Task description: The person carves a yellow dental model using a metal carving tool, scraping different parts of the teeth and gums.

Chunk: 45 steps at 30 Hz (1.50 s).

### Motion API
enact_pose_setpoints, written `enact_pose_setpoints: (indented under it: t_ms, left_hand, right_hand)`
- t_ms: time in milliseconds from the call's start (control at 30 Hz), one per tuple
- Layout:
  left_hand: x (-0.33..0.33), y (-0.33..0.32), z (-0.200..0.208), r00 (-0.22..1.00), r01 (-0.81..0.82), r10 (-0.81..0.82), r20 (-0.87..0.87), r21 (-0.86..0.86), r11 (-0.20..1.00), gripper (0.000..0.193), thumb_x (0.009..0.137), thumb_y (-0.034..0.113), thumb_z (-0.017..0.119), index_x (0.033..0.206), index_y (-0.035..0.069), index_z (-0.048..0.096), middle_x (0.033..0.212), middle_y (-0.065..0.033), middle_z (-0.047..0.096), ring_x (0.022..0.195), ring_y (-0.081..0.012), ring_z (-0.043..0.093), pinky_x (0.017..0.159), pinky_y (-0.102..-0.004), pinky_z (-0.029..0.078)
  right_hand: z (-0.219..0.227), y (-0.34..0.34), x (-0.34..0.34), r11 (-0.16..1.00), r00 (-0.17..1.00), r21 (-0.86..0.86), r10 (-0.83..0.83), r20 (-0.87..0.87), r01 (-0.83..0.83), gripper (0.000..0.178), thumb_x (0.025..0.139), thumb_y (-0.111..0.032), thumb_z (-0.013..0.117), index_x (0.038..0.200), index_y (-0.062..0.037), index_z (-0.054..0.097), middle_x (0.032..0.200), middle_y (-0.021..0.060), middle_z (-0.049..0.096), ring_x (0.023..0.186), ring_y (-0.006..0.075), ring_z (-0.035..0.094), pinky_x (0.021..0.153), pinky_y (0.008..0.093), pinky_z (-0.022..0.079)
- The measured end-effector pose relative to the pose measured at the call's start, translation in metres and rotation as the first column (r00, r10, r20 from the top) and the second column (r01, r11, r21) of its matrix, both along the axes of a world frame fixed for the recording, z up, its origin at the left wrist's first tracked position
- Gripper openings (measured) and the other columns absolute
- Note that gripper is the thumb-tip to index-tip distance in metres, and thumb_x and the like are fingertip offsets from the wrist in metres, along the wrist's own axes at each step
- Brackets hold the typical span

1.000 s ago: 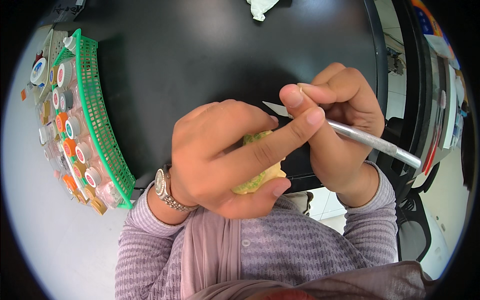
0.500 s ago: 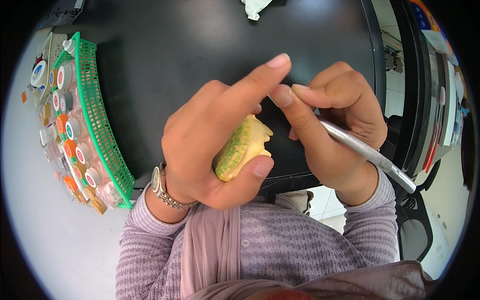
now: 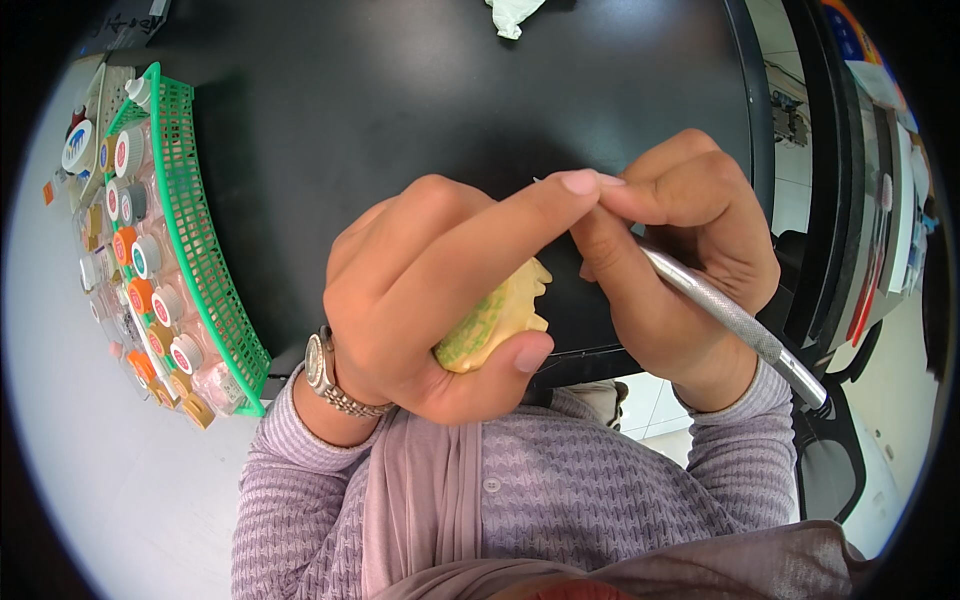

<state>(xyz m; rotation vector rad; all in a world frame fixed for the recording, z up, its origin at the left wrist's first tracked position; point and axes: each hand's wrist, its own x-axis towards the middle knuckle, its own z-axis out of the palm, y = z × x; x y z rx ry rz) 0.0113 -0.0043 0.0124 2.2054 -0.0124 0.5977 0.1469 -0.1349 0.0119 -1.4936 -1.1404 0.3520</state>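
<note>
My left hand (image 3: 420, 275) is curled round a pale yellow piece (image 3: 508, 315) that looks like a dental cast. It has a jagged, tooth-like edge facing right and green marks on its side; my fingers cover much of it. The left index finger stretches to the right, its tip touching the right fingertips. In my right hand (image 3: 685, 220) lies a slim silver tool with a knurled metal handle (image 3: 735, 318), slanting down toward the wrist. A small pointed bit shows just left of the touching fingertips; the rest of the tool's working end is hidden.
A green plastic basket (image 3: 205, 270) of small bottles with white and orange caps stands at the left. On the black table (image 3: 330, 90), a crumpled white tissue (image 3: 513, 14) lies at the far edge. A black chair (image 3: 835, 460) is at the lower right.
My left index finger has come down and right to meet the right fingertips. The yellow piece has shifted slightly down and right. My right hand has barely moved, keeping the tool.
</note>
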Motion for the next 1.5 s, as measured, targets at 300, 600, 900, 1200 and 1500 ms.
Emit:
enact_pose_setpoints:
  t_ms: [300,600,900,1200,1500]
  left_hand:
    - [0.000,0.000,-0.002,0.997,0.062,-0.062,0.046,0.005,0.998,0.060,0.087,0.043,0.057,0.114,-0.010,0.054,0.090,-0.0184,0.059,0.071,-0.0203,0.056,0.061,-0.0300,0.046]
    - [-0.001,0.001,-0.002,0.994,0.094,-0.097,0.055,0.049,0.994,0.058,0.088,0.040,0.057,0.116,-0.011,0.052,0.090,-0.0192,0.058,0.070,-0.0204,0.056,0.058,-0.0296,0.045]
    - [0.000,0.000,-0.002,0.994,0.096,-0.098,0.047,0.042,0.995,0.060,0.084,0.039,0.060,0.118,-0.010,0.052,0.094,-0.0194,0.059,0.073,-0.0212,0.057,0.063,-0.0303,0.046]
    - [-0.002,-0.003,-0.002,0.998,0.056,-0.057,0.002,0.128,0.990,0.055,0.086,0.036,0.059,0.118,-0.008,0.055,0.093,-0.0181,0.059,0.073,-0.0217,0.057,0.061,-0.0305,0.047]
    - [0.005,-0.004,-0.013,0.995,-0.012,0.056,0.077,-0.476,0.879,0.059,0.091,0.046,0.043,0.121,-0.005,0.043,0.088,-0.0163,0.057,0.068,-0.0225,0.058,0.060,-0.0309,0.048]
  right_hand:
    - [-0.002,0.002,0.000,0.998,0.999,0.047,-0.040,0.017,0.039,0.024,0.078,0.012,0.068,0.090,-0.0029,0.054,0.080,0.0075,0.054,0.055,0.0068,0.054,0.046,0.0183,0.046]
    - [-0.002,0.002,0.003,0.996,0.995,0.090,-0.035,0.098,0.026,0.025,0.077,0.012,0.068,0.091,-0.0033,0.053,0.080,0.0071,0.054,0.057,0.0071,0.054,0.048,0.0189,0.048]
    - [0.002,-0.001,0.003,0.998,0.996,0.064,-0.032,0.079,0.027,0.027,0.076,0.013,0.068,0.091,-0.0039,0.054,0.080,0.0071,0.054,0.063,0.0085,0.054,0.053,0.0194,0.047]
    - [-0.001,0.001,0.004,0.993,0.993,0.092,-0.079,0.088,0.071,0.027,0.075,0.011,0.071,0.088,-0.0058,0.054,0.075,0.0043,0.053,0.063,0.0086,0.049,0.057,0.0206,0.041]
    - [-0.002,0.003,0.001,0.990,0.973,0.129,-0.034,-0.227,0.064,0.029,0.082,0.007,0.064,0.103,-0.0050,0.048,0.075,0.0051,0.051,0.052,0.0067,0.045,0.041,0.0192,0.039]
